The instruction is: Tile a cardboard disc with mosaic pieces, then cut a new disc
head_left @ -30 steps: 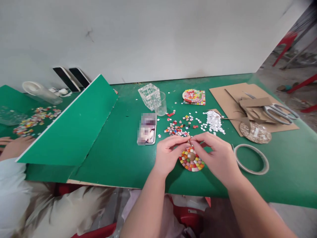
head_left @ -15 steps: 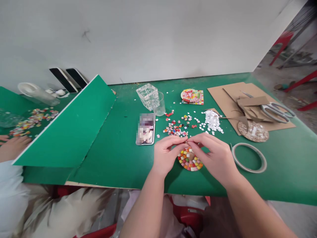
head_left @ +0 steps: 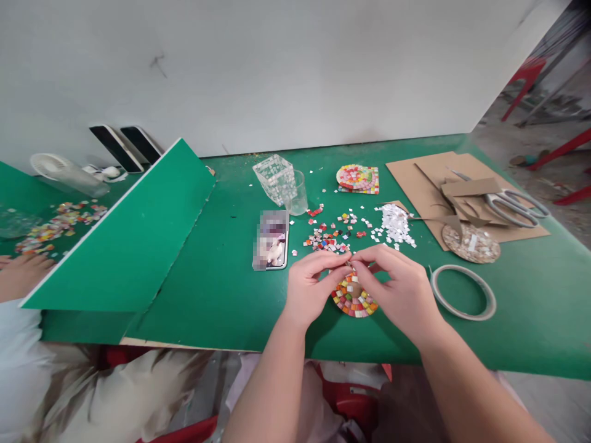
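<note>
My left hand [head_left: 310, 284] and my right hand [head_left: 401, 289] meet at the fingertips over the far edge of a round mosaic coaster [head_left: 354, 305]. Each has thumb and forefinger pinched together; a tiny piece between them is too small to make out. The coaster lies flat, with rings of red, orange, yellow, pink and white tiles around a bare brown centre. My fingers hide its far rim. Just beyond my hands are loose coloured tiles [head_left: 329, 239] and a pile of white tiles [head_left: 396, 224].
A phone [head_left: 271, 240] lies left of my hands, near a clear cup [head_left: 295, 193] and a tiled glass [head_left: 273, 177]. Finished mosaics [head_left: 358, 178] lie behind. Tape [head_left: 463, 293], scissors [head_left: 512, 207] and cardboard [head_left: 415, 169] are rightward. A green divider [head_left: 124, 234] separates a co-worker's hand [head_left: 28, 274].
My fingertips have shifted slightly apart, with the right hand's fingers a little higher. The coaster and the other things stay in place; the view has moved a little.
</note>
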{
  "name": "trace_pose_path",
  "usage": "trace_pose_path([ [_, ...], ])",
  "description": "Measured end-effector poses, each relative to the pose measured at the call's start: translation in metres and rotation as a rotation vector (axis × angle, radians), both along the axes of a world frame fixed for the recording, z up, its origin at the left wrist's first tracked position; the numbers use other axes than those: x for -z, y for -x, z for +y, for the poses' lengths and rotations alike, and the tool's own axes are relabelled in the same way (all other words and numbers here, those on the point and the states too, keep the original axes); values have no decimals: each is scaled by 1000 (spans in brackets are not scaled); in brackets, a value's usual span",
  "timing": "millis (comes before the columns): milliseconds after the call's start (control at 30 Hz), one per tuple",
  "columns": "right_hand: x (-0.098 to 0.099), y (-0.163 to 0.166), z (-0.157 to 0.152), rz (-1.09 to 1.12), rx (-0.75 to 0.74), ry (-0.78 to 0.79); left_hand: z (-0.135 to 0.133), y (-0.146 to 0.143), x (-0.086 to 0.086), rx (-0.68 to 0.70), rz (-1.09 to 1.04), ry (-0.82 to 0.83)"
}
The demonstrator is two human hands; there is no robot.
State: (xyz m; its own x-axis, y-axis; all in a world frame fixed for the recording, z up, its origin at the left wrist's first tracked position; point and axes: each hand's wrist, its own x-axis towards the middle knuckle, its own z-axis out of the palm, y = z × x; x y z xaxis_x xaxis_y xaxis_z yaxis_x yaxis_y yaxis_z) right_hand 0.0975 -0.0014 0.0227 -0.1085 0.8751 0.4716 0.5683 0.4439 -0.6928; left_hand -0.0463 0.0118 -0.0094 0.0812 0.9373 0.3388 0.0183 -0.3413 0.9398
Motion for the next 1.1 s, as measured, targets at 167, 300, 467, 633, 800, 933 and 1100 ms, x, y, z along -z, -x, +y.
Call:
trace_pose_path([
  [167,-2,-2,0,14,-28,37,0,0,-1,-9,6,21],
  [300,-4,-4,1,23,-67,66,1,1,-1,-22,33,-32],
  [467,-3,-4,1,-17,-35,57,1,0,1,-29,87,-99],
  [633,2,-6,2,-76,-19,66,2,-1,1,-38,174,-165],
  [800,5,-5,3,-107,-4,77,2,-1,0,-43,251,-188],
  [933,4,-4,4,-46,19,125,2,-2,1,-30,179,-109],
  [1100,4,-9,10,86,75,245,1,-3,0,-30,-16,79],
])
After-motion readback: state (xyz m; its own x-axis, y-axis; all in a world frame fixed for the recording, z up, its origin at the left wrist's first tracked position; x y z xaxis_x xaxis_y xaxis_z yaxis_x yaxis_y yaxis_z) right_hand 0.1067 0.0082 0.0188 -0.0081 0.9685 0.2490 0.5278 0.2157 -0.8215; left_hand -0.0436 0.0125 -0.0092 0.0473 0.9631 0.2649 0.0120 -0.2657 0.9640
